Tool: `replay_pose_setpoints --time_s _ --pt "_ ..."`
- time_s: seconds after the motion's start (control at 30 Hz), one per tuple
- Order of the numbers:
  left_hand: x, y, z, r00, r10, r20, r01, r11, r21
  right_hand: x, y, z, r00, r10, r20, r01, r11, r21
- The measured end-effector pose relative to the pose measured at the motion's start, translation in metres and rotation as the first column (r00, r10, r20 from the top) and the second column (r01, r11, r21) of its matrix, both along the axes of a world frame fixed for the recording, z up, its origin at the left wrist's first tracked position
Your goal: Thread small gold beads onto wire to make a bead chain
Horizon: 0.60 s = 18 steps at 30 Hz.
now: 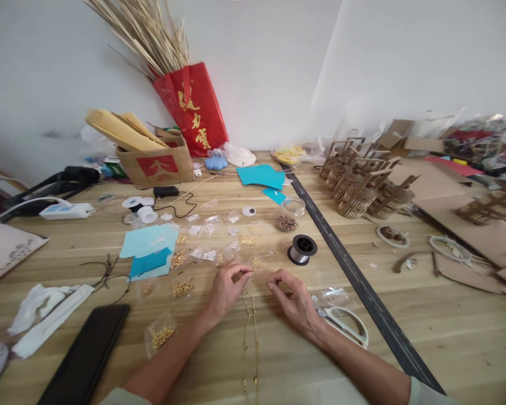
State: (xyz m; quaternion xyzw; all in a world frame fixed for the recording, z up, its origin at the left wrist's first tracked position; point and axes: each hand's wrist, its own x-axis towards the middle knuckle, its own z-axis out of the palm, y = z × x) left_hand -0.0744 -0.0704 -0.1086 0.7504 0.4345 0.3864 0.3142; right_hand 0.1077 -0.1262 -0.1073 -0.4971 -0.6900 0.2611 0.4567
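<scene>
Near the middle of the table my left hand (230,286) is closed in a pinch. A thin gold chain (257,340) runs from just under its fingertips toward the table's near side, in two strands. My right hand (294,299) is a little to the right, thumb and forefinger brought together; whatever sits between them is too small to see. A small bag of gold beads (257,263) lies just beyond the fingertips. White-handled scissors (346,323) rest beside my right wrist, partly covered by the arm.
Left of my hands lie bags of gold findings (162,336), blue cards (150,263) and a black phone (86,354). A wire spool (302,249) stands ahead to the right, near a dark strip (341,259). Small wooden baskets (356,191) and a red bag (200,112) stand farther back.
</scene>
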Motion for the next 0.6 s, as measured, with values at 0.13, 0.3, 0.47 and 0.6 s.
replay_pose_setpoints --time_s 0.13,0.3,0.47,0.6 --pt "-0.004 0.007 -0.005 0.986 -0.054 -0.158 0.070 0.993 0.098 0.000 0.000 -0.001 1.000 -0.006 0.019 0.005 1.000 0.013" --pt "-0.004 0.003 -0.006 0.951 -0.120 -0.286 0.176 0.968 0.177 0.000 0.000 -0.002 1.000 -0.007 0.010 0.007 1.000 -0.001" --pt "-0.002 -0.003 -0.004 0.913 -0.111 -0.392 0.224 0.940 0.257 -0.001 0.000 -0.001 1.000 -0.016 0.016 0.016 1.000 -0.022" --pt "-0.001 -0.006 -0.003 0.885 -0.091 -0.457 0.243 0.927 0.286 -0.002 0.000 -0.001 1.000 -0.019 0.006 0.019 1.000 -0.006"
